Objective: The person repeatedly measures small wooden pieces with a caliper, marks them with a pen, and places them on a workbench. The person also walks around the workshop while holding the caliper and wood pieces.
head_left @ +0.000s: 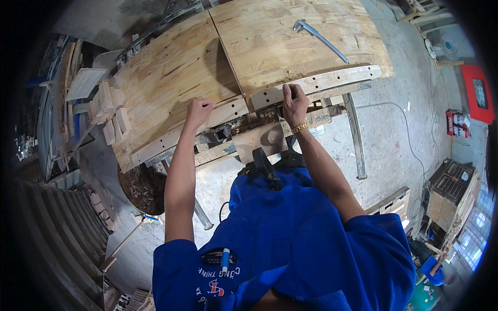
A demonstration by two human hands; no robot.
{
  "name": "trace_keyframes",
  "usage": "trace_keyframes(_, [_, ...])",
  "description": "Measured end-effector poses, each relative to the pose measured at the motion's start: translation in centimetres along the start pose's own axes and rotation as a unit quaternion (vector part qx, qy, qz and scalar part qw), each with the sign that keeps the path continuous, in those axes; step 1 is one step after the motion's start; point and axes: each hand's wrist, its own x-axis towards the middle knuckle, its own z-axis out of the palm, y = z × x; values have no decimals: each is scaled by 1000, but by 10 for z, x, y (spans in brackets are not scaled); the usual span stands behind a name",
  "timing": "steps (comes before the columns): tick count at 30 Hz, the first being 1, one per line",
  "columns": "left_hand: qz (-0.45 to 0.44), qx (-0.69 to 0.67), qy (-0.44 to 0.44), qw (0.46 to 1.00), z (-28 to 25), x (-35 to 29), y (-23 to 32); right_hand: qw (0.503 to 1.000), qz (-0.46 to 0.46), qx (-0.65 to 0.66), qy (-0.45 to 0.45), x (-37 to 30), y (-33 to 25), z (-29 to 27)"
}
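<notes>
Two pale wooden strips with dark drilled holes lie along the near edge of a wooden tabletop (pixel 270 44). Over the left strip (pixel 161 146), my left hand (pixel 199 111) is closed, its fingertips drawn together toward the right. My right hand (pixel 295 103), with a gold-coloured bracelet at its wrist, is curled shut at the right strip (pixel 332 80). Whatever either hand may hold is hidden by the fingers. A grey caliper (pixel 321 40) rests on the right board, beyond my right hand.
A dark gap splits the tabletop into two boards. Under its near edge are a metal frame leg (pixel 354 137) and wooden rails. Stacked wood blocks (pixel 110 111) stand at the left. At the right, a cable (pixel 404 116) crosses the floor toward a wooden box (pixel 450 189).
</notes>
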Motion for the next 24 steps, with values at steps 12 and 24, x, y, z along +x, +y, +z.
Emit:
trace_keyframes(12, [-4,2,-3,1000,0,2,0,999,-31,13,24,1,1,2])
trace_keyframes(24, [17,8,7,1000,1,1,-1,999,-28,2,23,1,2,1])
